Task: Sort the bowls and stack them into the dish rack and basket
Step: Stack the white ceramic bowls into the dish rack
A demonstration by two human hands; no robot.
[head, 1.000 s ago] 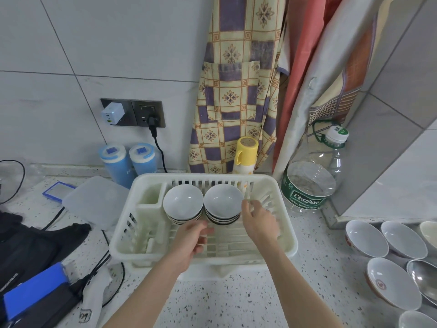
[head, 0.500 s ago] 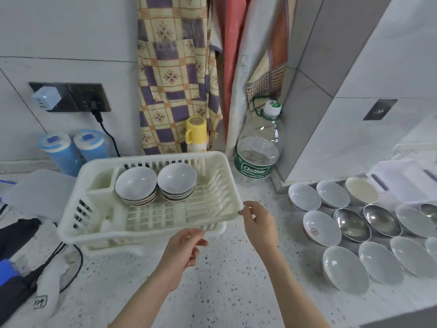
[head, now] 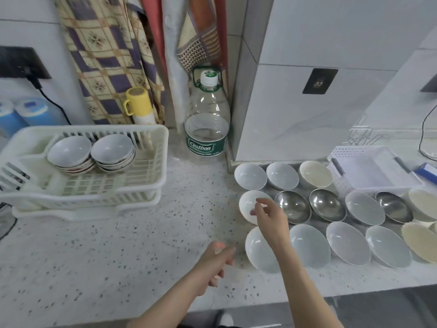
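Observation:
A cream dish rack (head: 151, 185) stands at the left with two stacks of white bowls, the left stack (head: 69, 152) and the right stack (head: 112, 150). Several loose white, cream and steel bowls lie on the counter at the right. My right hand (head: 272, 218) hovers with loosely bent fingers over a white bowl with a red mark (head: 247, 204), holding nothing. My left hand (head: 214, 263) hangs empty above the counter, left of a large white bowl (head: 256, 250). A white basket (head: 373, 171) sits behind the bowls at the far right.
A large clear water bottle (head: 207, 129) stands against the wall between rack and bowls. A yellow-capped flask (head: 139, 107) is behind the rack. Hanging cloths (head: 113, 55) cover the wall. A wire rack (head: 364, 136) sits behind the basket. The counter's front edge (head: 260, 306) runs below my arms.
Both hands left the dish rack and moved right to the loose bowls. The view swung right; the rack now sits at the left.

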